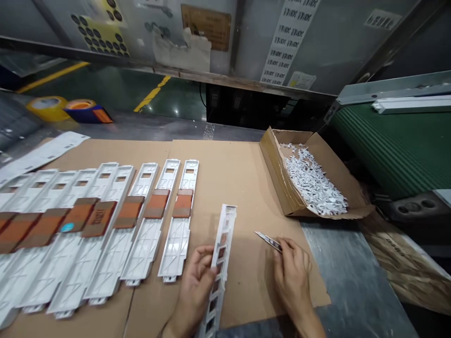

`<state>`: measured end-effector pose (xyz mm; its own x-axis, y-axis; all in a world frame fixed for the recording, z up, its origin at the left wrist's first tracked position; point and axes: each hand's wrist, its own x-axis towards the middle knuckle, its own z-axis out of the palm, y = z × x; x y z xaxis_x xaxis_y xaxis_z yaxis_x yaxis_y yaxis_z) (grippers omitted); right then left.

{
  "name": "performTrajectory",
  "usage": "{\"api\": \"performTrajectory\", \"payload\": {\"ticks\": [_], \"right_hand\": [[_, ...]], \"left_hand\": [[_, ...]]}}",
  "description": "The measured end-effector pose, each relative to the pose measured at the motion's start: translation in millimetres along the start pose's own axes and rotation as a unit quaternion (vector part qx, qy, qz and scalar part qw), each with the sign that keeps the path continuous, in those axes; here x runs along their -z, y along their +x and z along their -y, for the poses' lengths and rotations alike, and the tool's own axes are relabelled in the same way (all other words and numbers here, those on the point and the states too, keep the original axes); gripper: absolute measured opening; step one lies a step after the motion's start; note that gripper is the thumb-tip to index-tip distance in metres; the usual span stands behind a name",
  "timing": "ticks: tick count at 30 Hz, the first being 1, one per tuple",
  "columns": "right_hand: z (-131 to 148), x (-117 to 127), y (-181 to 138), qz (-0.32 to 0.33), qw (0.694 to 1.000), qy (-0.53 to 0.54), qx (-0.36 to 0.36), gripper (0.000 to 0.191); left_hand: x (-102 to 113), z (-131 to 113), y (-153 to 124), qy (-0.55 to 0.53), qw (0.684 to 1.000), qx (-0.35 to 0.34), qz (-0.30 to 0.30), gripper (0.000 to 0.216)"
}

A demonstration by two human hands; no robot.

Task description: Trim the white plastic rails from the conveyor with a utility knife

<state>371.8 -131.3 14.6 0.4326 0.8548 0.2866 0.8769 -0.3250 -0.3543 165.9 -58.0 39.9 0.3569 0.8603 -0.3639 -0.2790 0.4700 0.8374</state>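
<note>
My left hand [197, 280] grips a long white plastic strip part [221, 256] on its edge, tilted up from the cardboard sheet [243, 188]. My right hand [292, 272] is closed on a small utility knife [268, 240] whose blade points up and left, a short way right of the strip. To the left lies a row of several flat white plastic parts [176, 225], each with a brown tape band across its middle.
An open cardboard box [282, 183] holding white plastic scraps [313, 180] sits at the right of the sheet. A green conveyor belt [398, 145] runs at the far right. Tape rolls [47, 107] lie at the back left.
</note>
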Motion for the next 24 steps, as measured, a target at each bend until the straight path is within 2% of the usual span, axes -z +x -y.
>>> {"api": "performTrajectory", "payload": {"ticks": [2,3,4,6,8,9,10,11,12,13,14,18,20,21,22,23,24], "right_hand": [[12.7,11.9,-14.8,0.065,0.989,0.126,-0.042,0.038],[21.0,18.8,-23.9,0.124,0.963,0.224,-0.088,0.038],[30.3,25.7,-33.8,0.188,0.912,0.336,-0.14,0.039],[49.7,37.8,-54.6,0.292,0.754,0.546,-0.221,0.044],[66.2,45.8,-74.9,0.329,0.608,0.684,-0.233,0.047],[71.9,48.2,-84.6,0.332,0.547,0.732,-0.233,0.047],[75.6,49.8,-94.0,0.329,0.498,0.766,-0.238,0.047],[77.1,51.1,-103.3,0.319,0.462,0.79,-0.248,0.046],[76.5,52.6,-112.6,0.303,0.44,0.804,-0.259,0.044],[73.8,54.5,-122.2,0.283,0.432,0.812,-0.271,0.043],[69.4,57.4,-132.3,0.262,0.441,0.811,-0.283,0.045],[38.7,75.7,-180.2,0.155,0.556,0.74,-0.346,0.069],[16.3,84.0,-209.8,0.051,0.608,0.682,-0.402,0.074],[3.2,86.7,-226.2,-0.016,0.627,0.645,-0.437,0.073],[-11.2,88.3,-243.8,-0.085,0.641,0.595,-0.476,0.072],[-26.4,89.0,-262.5,-0.15,0.65,0.537,-0.517,0.069],[-42.1,89.0,-282.4,-0.207,0.651,0.47,-0.559,0.068]], "left_hand": [[-3.3,-11.9,0.3,-0.097,0.994,0.05,0.006,0.032],[-6.3,-16.3,-0.1,-0.134,0.989,0.062,0.004,0.033],[-10.1,-19.6,-0.8,-0.161,0.985,0.067,-0.001,0.033],[-20.0,-22.4,-3.0,-0.186,0.981,0.061,-0.015,0.031],[-32.4,-21.2,-6.1,-0.183,0.982,0.049,-0.022,0.027],[-39.3,-19.3,-8.2,-0.176,0.983,0.047,-0.02,0.026],[-46.5,-16.7,-10.8,-0.17,0.984,0.047,-0.016,0.025],[-54.0,-13.5,-14.0,-0.162,0.985,0.051,-0.011,0.025],[-61.5,-9.7,-18.2,-0.151,0.987,0.059,-0.001,0.025],[-68.6,-5.5,-23.3,-0.138,0.988,0.07,0.015,0.027],[-74.9,-1.0,-29.4,-0.125,0.988,0.086,0.034,0.03],[-83.3,16.7,-54.7,-0.023,0.982,0.127,0.134,0.048],[-75.6,24.5,-60.1,0.079,0.98,0.101,0.152,0.049],[-69.6,28.3,-60.1,0.122,0.979,0.088,0.139,0.05],[-62.7,32.1,-58.8,0.161,0.975,0.086,0.129,0.049],[-55.2,35.6,-56.8,0.194,0.965,0.094,0.15,0.045],[-47.5,38.9,-54.5,0.217,0.963,0.078,0.142,0.039]]}}
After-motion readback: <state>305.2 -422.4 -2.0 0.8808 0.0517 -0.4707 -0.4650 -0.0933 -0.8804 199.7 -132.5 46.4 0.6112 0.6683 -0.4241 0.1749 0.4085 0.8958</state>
